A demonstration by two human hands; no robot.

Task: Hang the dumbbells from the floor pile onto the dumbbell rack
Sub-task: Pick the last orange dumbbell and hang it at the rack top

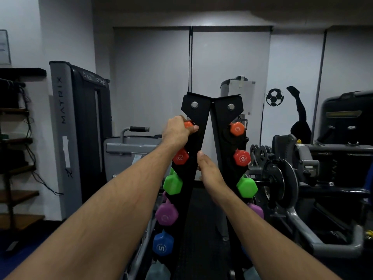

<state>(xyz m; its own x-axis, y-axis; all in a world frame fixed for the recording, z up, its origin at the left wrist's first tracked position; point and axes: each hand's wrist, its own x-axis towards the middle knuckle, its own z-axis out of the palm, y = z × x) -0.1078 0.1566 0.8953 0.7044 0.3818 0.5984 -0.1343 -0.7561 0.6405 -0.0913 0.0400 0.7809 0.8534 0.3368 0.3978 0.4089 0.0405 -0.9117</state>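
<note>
A black A-frame dumbbell rack (194, 107) stands right in front of me, its two uprights meeting at the top. My left hand (177, 130) is closed around an orange dumbbell (188, 124) at the top slot of the left upright. My right hand (207, 168) rests on the inner edge of the left upright, lower down, fingers curled on the metal. Hung on the left side are a red-orange (181, 156), a green (172, 183), a purple (166, 214) and a blue dumbbell (162, 244). The right side carries orange (237, 128), red (242, 158), green (247, 187) and purple (256, 209) ones.
A grey weight machine (60, 122) stands to the left, with wooden shelves (18, 168) beyond it. A padded bench (131, 146) sits behind the rack. Weight plates (282, 178) and dark machines crowd the right. The floor pile is out of view.
</note>
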